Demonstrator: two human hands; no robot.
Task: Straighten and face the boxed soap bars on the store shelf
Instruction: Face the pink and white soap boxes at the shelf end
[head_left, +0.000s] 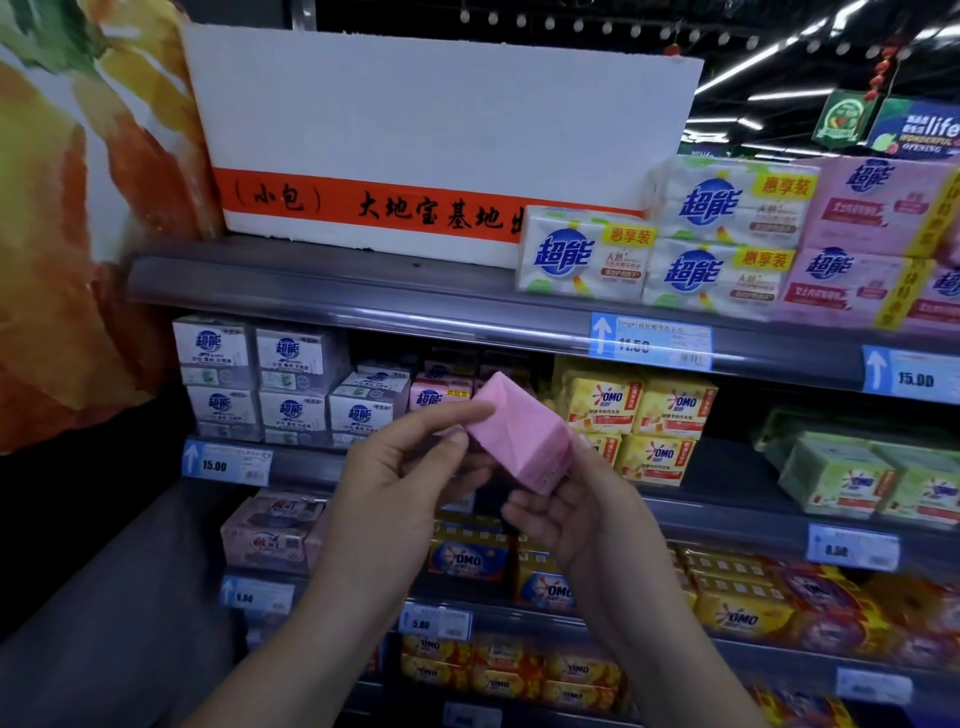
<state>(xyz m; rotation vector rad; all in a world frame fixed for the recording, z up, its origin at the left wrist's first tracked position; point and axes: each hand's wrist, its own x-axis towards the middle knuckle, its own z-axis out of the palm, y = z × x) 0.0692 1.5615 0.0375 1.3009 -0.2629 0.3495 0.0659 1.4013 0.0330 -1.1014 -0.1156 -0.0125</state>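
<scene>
I hold a pink soap pack (519, 431) in the air in front of the second shelf, tilted, its plain folded back toward me. My left hand (400, 478) pinches its left end between thumb and forefinger. My right hand (576, 514) grips its lower right end from below. Behind it on the shelf stands another pink soap pack (436, 397) with a blue logo, facing forward. White soap packs (291, 384) are stacked in two layers to its left and yellow OMO packs (639, 415) to its right.
The top shelf (322, 291) carries a large white foam box (431, 140) and stacked white and pink packs (727, 244). Lower shelves hold pink, blue and yellow-red OMO packs (540, 587). Green packs (857, 478) sit at the right. Price tags (652, 340) line the shelf edges.
</scene>
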